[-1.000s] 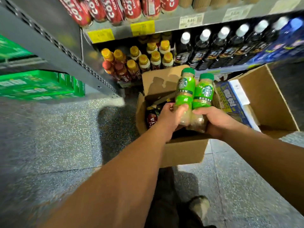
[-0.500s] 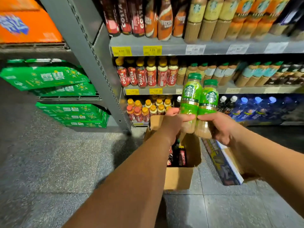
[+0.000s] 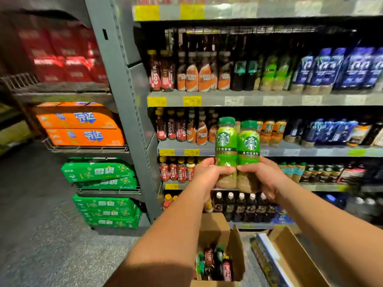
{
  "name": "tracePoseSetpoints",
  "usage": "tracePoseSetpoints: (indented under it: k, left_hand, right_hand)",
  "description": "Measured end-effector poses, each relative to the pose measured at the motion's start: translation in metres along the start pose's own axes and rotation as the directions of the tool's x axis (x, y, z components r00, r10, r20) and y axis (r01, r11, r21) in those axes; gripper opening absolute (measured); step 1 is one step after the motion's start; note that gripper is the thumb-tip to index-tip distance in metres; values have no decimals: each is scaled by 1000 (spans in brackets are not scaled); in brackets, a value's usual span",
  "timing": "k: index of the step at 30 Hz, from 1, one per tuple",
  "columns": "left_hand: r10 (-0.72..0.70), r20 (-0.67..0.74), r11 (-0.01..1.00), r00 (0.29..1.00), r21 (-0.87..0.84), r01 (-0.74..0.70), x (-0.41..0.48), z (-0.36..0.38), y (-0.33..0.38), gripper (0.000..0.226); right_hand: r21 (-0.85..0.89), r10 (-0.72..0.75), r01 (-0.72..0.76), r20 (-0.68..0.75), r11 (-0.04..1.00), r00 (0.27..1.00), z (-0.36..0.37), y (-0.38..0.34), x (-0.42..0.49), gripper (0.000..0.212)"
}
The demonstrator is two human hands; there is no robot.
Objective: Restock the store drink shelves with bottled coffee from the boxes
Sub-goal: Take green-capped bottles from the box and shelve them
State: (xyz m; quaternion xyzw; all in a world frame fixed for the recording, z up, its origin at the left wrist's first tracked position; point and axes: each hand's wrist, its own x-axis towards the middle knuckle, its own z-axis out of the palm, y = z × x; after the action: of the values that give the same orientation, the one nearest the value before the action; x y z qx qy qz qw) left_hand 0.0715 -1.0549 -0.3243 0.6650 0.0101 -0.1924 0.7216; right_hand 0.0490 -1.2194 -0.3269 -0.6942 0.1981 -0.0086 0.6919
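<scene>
I have two clear plastic coffee bottles with green labels and green caps up in the air in front of the drink shelves. They are upright and touching side by side, the left bottle (image 3: pixel 226 146) in my left hand (image 3: pixel 207 177) and the right bottle (image 3: pixel 248 150) in my right hand (image 3: pixel 269 179). On each hand the fingers (image 3: pixel 224 172) curl round the bottle's lower body, so most of each bottle stands above the grip.

That low hold is my main worry. Either bottle could tip or slip on a long reach, and the two could knock together and twist loose. A dropped bottle would land in or beside the open brown cardboard box (image 3: pixel 235 253) on the speckled grey floor (image 3: pixel 51 235) below.

The grey metal shelf (image 3: pixel 310 151) just behind the bottles looks packed along its front, so pushing in carelessly could topple the bottles already there. The similar green-labelled bottles (image 3: pixel 271 73) stand one shelf higher, to the right. The view is blurred, so I judge that putting these in the wrong row is a real risk too.
</scene>
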Motion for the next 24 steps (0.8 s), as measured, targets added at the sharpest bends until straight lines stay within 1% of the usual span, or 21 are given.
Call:
tracePoseSetpoints:
  k: [3,4,5,6,7,8,11,13,14,15,16,17,20,22,24]
  left_hand:
    - [55,-15,998,998,22,-55,-11,12,20,62]
    - [69,-13,998,998,17,-68,-14,18,26,65]
    - [80,-4,997,997,13,-80,-16,22,31,67]
    - [84,-1,996,996,12,-84,-16,27,36,69]
    - [91,9,996,996,15,-91,-17,32,41,68]
    - [94,14,995,995,13,-94,-18,37,45,64]
    - [114,19,993,993,-9,-114,-17,53,58,50]
    - [140,15,990,990,5,-140,-14,63,68,39]
    - [148,15,989,989,8,-148,-12,67,73,43]
    - [146,15,989,989,22,-146,-9,71,77,54]
    - [144,17,989,989,30,-145,-3,75,82,63]
    - [150,18,988,988,27,-151,2,79,86,66]
    - [162,14,987,987,9,-162,20,88,99,55]
    - [173,24,985,985,-3,-173,33,92,108,42]
    - [183,23,983,983,-11,-182,53,96,117,37]
  right_hand:
    - [30,-54,55,-31,998,998,-2,-27,-24,65]
    - [28,-64,65,-35,998,997,-5,-33,-27,61]
    - [25,-62,64,-42,998,997,-8,-40,-29,65]
    - [24,-67,69,-53,997,996,-13,-44,-27,75]
    - [23,-76,77,-59,997,995,-18,-49,-27,81]
    - [33,-87,89,-68,995,994,-23,-53,-25,82]
    - [24,-111,114,-96,993,989,-33,-70,-29,68]
    - [8,-138,140,-118,990,983,-39,-82,-31,51]
    - [9,-143,146,-123,989,982,-43,-86,-28,44]
    - [8,-146,149,-131,989,980,-47,-90,-24,40]
    - [4,-153,155,-141,988,978,-49,-94,-21,39]
    - [-3,-161,163,-151,987,975,-52,-99,-17,38]
    - [-32,-189,187,-180,982,965,-59,-114,-2,35]
    - [-46,-206,201,-187,978,960,-62,-123,10,32]
    - [-43,-221,217,-204,975,954,-63,-131,26,31]
